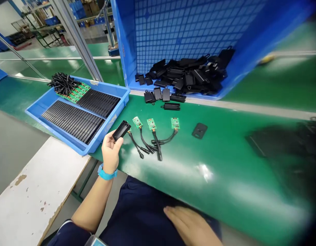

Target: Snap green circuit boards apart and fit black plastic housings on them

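Observation:
Above the bench's front left part, my left hand (112,150) grips an open black plastic case (121,131), its hollow side facing up. Just beyond and to the right lie several green circuit boards (152,124) with black cables (157,143) whose connector ends come together on the green surface. One board is partly hidden behind the case. My right hand (187,222) is low in front of my body, slightly blurred, fingers stretched out and holding nothing. A flat black plate (199,130) with small holes lies alone to the right of the boards.
A blue tray (84,150) at the left holds rows of black cases (73,119) and wired boards (76,93). Behind the bench, a tipped blue crate (123,51) contains a heap of black cases (188,75), some spilling out. A blurred dark pile (288,150) lies at right.

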Available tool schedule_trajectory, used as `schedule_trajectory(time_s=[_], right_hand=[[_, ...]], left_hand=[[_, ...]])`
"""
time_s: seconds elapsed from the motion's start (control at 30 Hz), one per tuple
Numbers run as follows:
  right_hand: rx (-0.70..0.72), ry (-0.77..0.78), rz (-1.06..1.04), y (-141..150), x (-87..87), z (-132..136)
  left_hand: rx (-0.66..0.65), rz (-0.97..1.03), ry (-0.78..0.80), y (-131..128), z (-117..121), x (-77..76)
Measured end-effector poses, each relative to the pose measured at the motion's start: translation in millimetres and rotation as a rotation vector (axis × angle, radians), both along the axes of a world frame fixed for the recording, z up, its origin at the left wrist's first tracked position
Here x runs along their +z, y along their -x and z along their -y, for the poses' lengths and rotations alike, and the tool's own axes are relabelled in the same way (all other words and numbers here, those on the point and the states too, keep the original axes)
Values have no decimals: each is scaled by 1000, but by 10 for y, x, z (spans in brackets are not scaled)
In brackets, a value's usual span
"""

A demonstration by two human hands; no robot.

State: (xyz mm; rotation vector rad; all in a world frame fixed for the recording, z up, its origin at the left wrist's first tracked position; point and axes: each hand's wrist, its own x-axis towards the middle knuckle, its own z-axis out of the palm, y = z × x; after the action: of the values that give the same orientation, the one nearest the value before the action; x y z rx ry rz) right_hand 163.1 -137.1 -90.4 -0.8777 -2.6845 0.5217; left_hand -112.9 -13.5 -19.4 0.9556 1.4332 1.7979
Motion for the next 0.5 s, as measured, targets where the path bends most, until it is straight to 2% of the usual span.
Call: schedule_trajectory(time_s=[0.13,0.2,0.33,0.5], right_hand=[[-432,64,250,131,-277,-39],[-539,85,332,157,-377,-60],[-526,103,262,-29,-477,59],[-465,156,203,-347,-550,289]], left_hand=[[-200,215,-35,-107,103,93],[-277,303,-44,-139,170,171],[-393,426,63,-136,328,269],[-581,669,291,-143,464,213]])
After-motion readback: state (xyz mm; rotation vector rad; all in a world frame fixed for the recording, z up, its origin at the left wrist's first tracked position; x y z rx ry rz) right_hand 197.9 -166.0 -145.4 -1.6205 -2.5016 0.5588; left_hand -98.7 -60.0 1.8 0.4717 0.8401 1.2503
